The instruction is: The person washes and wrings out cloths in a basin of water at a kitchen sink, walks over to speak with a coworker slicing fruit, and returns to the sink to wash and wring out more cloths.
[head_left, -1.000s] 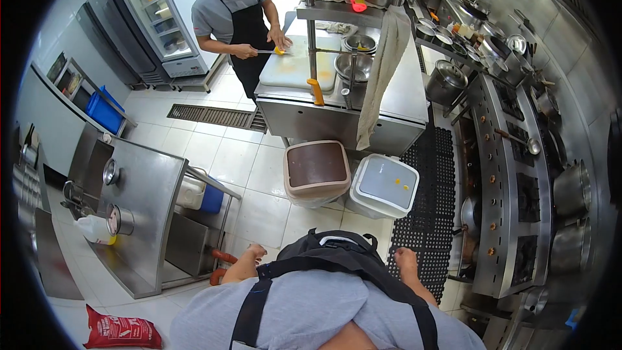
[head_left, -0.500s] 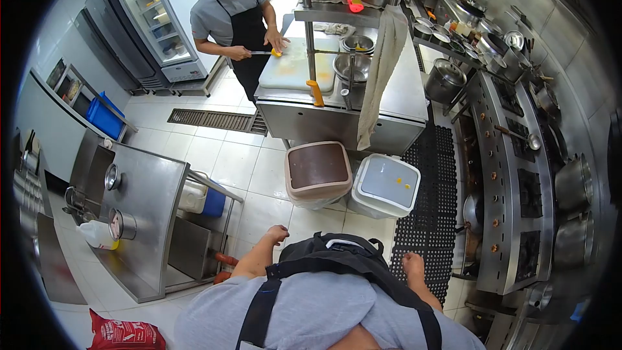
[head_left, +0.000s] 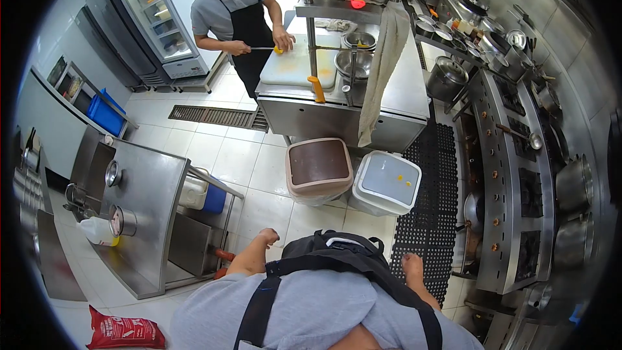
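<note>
My left hand [head_left: 269,237] hangs beside my body over the tiled floor, its fingers loosely curled in with nothing visible in them. My right hand [head_left: 411,262] hangs at my other side above the black rubber mat [head_left: 424,214], also curled and bare. Neither touches anything. Ahead of me stand a bin with a brown lid [head_left: 320,162] and a bin with a grey lid [head_left: 389,181], which has small orange scraps on top. The brown-lidded bin is nearer my left hand, the grey-lidded one nearer my right.
A co-worker [head_left: 236,19] holds a knife to an orange piece on the white cutting board [head_left: 298,76] at a steel counter [head_left: 337,123]. On the right runs a stove [head_left: 512,181]. A steel table [head_left: 152,181] stands left; a red bag [head_left: 123,330] lies behind it.
My left hand has swung slightly left and down. My right hand barely moves. The co-worker's hands have shifted a little over the board.
</note>
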Demonstrator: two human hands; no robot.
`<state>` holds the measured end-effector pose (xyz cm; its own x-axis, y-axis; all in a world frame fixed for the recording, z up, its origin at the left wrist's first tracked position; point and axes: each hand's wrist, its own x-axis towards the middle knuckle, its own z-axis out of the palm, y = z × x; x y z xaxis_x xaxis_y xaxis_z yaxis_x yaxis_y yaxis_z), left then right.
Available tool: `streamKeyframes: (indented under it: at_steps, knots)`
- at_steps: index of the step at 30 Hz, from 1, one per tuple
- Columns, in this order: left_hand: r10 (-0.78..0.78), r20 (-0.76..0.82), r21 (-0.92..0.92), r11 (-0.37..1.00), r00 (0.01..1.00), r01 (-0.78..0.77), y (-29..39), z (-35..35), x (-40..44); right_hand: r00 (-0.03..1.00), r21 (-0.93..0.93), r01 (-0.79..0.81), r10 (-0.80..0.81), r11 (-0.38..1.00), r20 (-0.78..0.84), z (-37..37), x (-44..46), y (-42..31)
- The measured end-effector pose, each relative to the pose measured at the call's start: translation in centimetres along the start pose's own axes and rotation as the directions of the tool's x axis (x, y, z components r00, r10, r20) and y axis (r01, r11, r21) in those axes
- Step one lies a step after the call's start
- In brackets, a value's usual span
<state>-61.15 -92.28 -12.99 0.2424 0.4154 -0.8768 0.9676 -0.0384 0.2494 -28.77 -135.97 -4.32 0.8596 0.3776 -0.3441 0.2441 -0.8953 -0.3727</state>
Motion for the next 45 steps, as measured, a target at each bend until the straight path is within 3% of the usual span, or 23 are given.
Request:
streamKeyframes:
  at_steps: [6,8,14,20,29,31,32,34,35,38,40,44,45]
  knots:
    - [0.033,0.010,0.021,0.999,0.999,-0.033,1.8,0.1,-1.4,1.000,0.004,-0.026,0.026,1.000,-0.008,-0.5,0.8,-1.5]
    - [0.032,-0.002,-0.016,0.999,0.999,-0.032,1.7,0.4,-1.5,0.998,-0.058,0.062,-0.062,0.996,0.019,-0.4,1.2,-1.4]
    - [0.047,0.014,-0.031,0.998,0.999,-0.047,-0.2,1.0,0.1,0.997,-0.048,0.077,-0.077,0.996,0.009,-0.5,1.3,-1.6]
    - [-0.022,-0.008,-0.014,1.000,1.000,0.022,-0.2,0.1,-0.4,0.997,-0.069,0.081,-0.081,0.994,0.000,-0.3,1.3,-1.2]
    - [0.031,-0.010,0.012,0.999,0.999,-0.031,1.0,0.0,-0.4,0.999,-0.052,0.035,-0.034,0.998,0.035,-0.8,0.9,-2.2]
    - [0.181,0.005,0.104,0.978,0.983,-0.181,0.1,0.2,0.8,0.999,-0.030,0.028,-0.027,0.999,0.034,-1.4,0.6,-2.8]
    - [0.184,0.005,0.102,0.978,0.983,-0.184,0.9,0.0,-0.3,0.999,-0.010,0.020,-0.020,1.000,0.036,-1.6,0.5,-3.1]
    - [0.001,-0.009,-0.025,1.000,1.000,-0.001,2.6,-0.4,-2.7,1.000,-0.036,0.021,-0.020,0.999,0.024,-1.3,0.6,-2.7]
    - [0.004,-0.012,-0.027,1.000,1.000,-0.005,2.4,-0.2,-2.3,1.000,-0.060,0.019,-0.018,0.998,0.016,-1.1,0.6,-2.6]
    - [0.053,0.007,0.000,0.999,0.999,-0.053,-0.2,0.8,0.2,0.999,-0.080,0.025,-0.021,0.997,0.044,-0.8,0.8,-2.3]
    - [0.185,0.085,0.233,0.952,0.979,-0.200,-1.5,1.3,2.6,0.999,-0.081,0.017,-0.014,0.997,0.040,-1.0,0.8,-2.7]
    - [-0.040,0.035,-0.036,0.999,0.999,0.042,1.2,0.6,-1.8,0.998,-0.077,0.008,-0.003,0.997,0.062,-1.4,0.9,-3.5]
    - [-0.039,0.036,-0.039,0.998,0.999,0.040,0.7,0.8,-1.2,0.999,-0.083,0.004,-0.001,0.997,0.045,-1.1,1.1,-3.3]
